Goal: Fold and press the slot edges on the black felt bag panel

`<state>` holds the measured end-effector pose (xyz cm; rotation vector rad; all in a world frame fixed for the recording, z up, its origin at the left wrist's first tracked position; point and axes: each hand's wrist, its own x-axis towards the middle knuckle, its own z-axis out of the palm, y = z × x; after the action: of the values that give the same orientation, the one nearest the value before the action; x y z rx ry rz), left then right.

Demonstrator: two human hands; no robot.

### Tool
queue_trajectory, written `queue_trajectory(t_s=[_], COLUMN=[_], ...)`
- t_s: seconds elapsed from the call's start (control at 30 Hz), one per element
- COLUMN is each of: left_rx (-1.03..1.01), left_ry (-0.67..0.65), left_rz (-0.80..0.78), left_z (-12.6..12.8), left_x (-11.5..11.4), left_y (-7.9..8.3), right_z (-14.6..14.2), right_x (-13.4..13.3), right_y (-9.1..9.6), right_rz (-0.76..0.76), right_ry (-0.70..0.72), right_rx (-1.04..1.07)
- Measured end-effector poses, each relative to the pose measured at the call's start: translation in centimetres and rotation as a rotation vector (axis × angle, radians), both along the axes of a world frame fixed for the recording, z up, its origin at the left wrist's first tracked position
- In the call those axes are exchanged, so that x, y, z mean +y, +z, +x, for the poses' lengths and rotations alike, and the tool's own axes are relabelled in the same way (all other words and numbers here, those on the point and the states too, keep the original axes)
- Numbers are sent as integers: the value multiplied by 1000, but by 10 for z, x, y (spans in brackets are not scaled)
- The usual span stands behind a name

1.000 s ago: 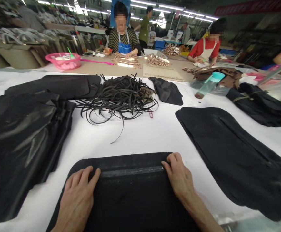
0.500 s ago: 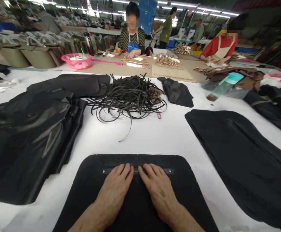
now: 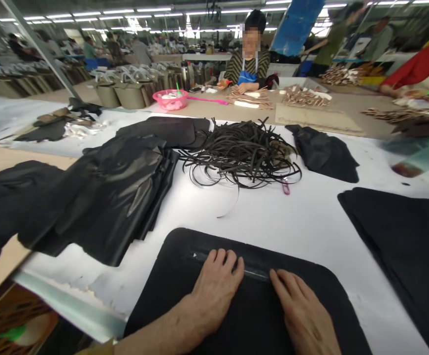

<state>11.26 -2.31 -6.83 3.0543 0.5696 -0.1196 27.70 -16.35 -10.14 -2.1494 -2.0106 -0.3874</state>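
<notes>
A black panel [image 3: 177, 266] with rounded corners, like leather or synthetic sheet, lies flat on the white table in front of me. Along its far edge runs a narrow, slightly shiny strip [image 3: 255, 274], with a small white triangle mark near the left end. My left hand [image 3: 217, 286] rests palm down on the panel, its fingertips pressing on the strip. To its right, my right hand [image 3: 306, 310] also lies on the panel, fingers stretched out and touching the strip. A bare stretch of strip shows between the hands. Neither hand is closed around anything.
Behind the panel sits a tangled heap of black strips [image 3: 244, 150], with a small pink-handled tool [image 3: 285, 186] beside it. Black sheets [image 3: 121, 197] are piled left, more black panels [image 3: 402, 236] right. A pink basket [image 3: 170, 100] and a seated co-worker [image 3: 249, 64] are across.
My view has turned to the left, so the table's things appear farther right. The gap between my hands has widened along the strip. Both hands stay on the panel.
</notes>
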Motion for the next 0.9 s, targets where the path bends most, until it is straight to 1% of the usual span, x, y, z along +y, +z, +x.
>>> queue_trajectory(t_s=[0.17,0.27,0.37,0.5,0.57,0.67,0.73,0.77,0.83,0.9], left_rx=[-35,-13,13,17,7,-26,-105,-159,-242,-245], left_ry=[48,100,177,247,294,356,306,238,12,-237], left_rz=[17,8,-5,-31,-14,37,59,51,-30,-160], left_z=[-38,-60,-76,-86,-90,-92,-88,-84,-71,-56], left_x=[17,27,36,47,53,58,53,48,32,16], left_y=[-11,-12,-5,4,5,8,9,10,11,10], right_z=[31,39,38,35,37,41,37,32,18,4], right_x=[-31,-39,-38,-32,-31,-28,-18,-9,13,39], right_y=[-11,-14,-13,-8,-3,9,20,26,35,41], right_rz=[-32,-52,-55,-90,-118,-163,-166,-157,-137,-142], right_ry=[-33,-75,-123,-198,-241,-357,-397,-390,-323,-227], right_rx=[-11,13,6,-26,-48,-57,-15,21,114,205])
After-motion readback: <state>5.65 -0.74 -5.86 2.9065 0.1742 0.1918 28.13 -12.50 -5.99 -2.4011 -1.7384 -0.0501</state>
